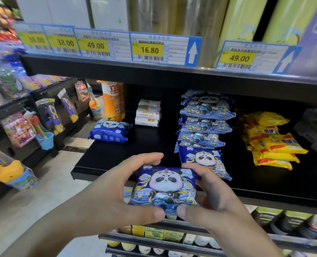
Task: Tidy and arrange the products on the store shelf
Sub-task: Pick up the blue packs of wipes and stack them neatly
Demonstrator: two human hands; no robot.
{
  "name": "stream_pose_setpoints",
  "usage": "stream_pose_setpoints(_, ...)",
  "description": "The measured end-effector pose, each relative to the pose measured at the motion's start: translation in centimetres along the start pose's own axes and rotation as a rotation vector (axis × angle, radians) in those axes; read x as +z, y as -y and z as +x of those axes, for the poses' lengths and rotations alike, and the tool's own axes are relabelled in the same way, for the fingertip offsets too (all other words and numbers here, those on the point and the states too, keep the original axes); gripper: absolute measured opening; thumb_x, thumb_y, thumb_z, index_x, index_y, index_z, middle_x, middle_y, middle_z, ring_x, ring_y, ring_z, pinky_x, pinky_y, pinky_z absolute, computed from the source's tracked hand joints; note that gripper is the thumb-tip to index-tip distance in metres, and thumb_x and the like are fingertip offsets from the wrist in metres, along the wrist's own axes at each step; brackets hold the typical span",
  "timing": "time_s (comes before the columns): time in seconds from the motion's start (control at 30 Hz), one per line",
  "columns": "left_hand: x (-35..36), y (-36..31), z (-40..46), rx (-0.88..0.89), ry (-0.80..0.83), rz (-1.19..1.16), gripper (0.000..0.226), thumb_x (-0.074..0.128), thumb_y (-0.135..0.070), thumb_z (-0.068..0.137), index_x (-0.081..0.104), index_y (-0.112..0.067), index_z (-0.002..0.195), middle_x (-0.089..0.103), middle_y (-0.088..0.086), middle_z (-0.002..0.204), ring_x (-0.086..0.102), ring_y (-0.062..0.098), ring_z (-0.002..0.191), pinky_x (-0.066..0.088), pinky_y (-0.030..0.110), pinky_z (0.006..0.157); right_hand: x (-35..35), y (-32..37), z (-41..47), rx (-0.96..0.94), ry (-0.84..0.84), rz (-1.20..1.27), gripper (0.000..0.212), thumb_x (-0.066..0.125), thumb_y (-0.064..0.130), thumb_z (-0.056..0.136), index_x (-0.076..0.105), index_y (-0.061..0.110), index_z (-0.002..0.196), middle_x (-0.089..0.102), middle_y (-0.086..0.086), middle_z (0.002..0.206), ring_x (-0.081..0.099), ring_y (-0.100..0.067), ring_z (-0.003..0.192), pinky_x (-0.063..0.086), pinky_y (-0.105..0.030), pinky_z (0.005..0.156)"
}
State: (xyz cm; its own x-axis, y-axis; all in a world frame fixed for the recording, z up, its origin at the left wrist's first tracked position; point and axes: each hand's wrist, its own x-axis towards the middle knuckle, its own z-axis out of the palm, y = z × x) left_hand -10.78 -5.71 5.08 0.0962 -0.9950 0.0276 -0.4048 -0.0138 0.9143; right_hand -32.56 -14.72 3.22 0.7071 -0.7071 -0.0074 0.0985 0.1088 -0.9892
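Nearest, the left hand [105,190] and right hand [207,197] both gripped one blue panda-print pack [164,188], fingers curled over its top edge and thumbs under its lower one, held just in front of the black shelf's [105,160] front lip; beyond it lay the overlapping row of matching panda packs [204,130]; a lone one [110,131] sat apart, far left; the held pack would best go flat at the row's front, face up, edges squared.

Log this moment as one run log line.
both hands: left hand, right hand grip panda pack | before shelf | not placed
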Motion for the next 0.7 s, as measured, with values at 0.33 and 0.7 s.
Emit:
stream_pose_setpoints(0.33, -4.1, 0.3, -0.3, 0.06, -0.153, 0.641, 0.084, 0.085, -0.071, 0.058, 0.038, -0.067, 0.128, 0.043, -0.036, 0.119, 0.044, -0.008, 0.117, 0.046, 0.017, 0.082, 2.9, -0.7, 1.1, -0.159, -0.055, -0.133, 0.082, 0.098, 0.03, 0.064, 0.056, 0.062, 0.126, 0.057, 0.038, 0.129, 0.07, -0.009, 0.112, 0.06, -0.032, 0.086)
stream_pose_setpoints(0.7, -16.5, 4.0, 7.4, 0.015, -0.333, 0.956, 0.087, 0.089, -0.052, 0.072, 0.051, -0.027, 0.147, 0.06, 0.002, 0.14, 0.051, 0.028, 0.129, 0.042, 0.047, 0.11, 5.7, -3.1, 2.6, -0.183, -0.096, -0.311, 0.057, 0.085, 0.014, 0.078, 0.067, 0.056, 0.111, 0.059, 0.018, 0.124, 0.071, -0.012, 0.098, 0.06, -0.028, 0.078)
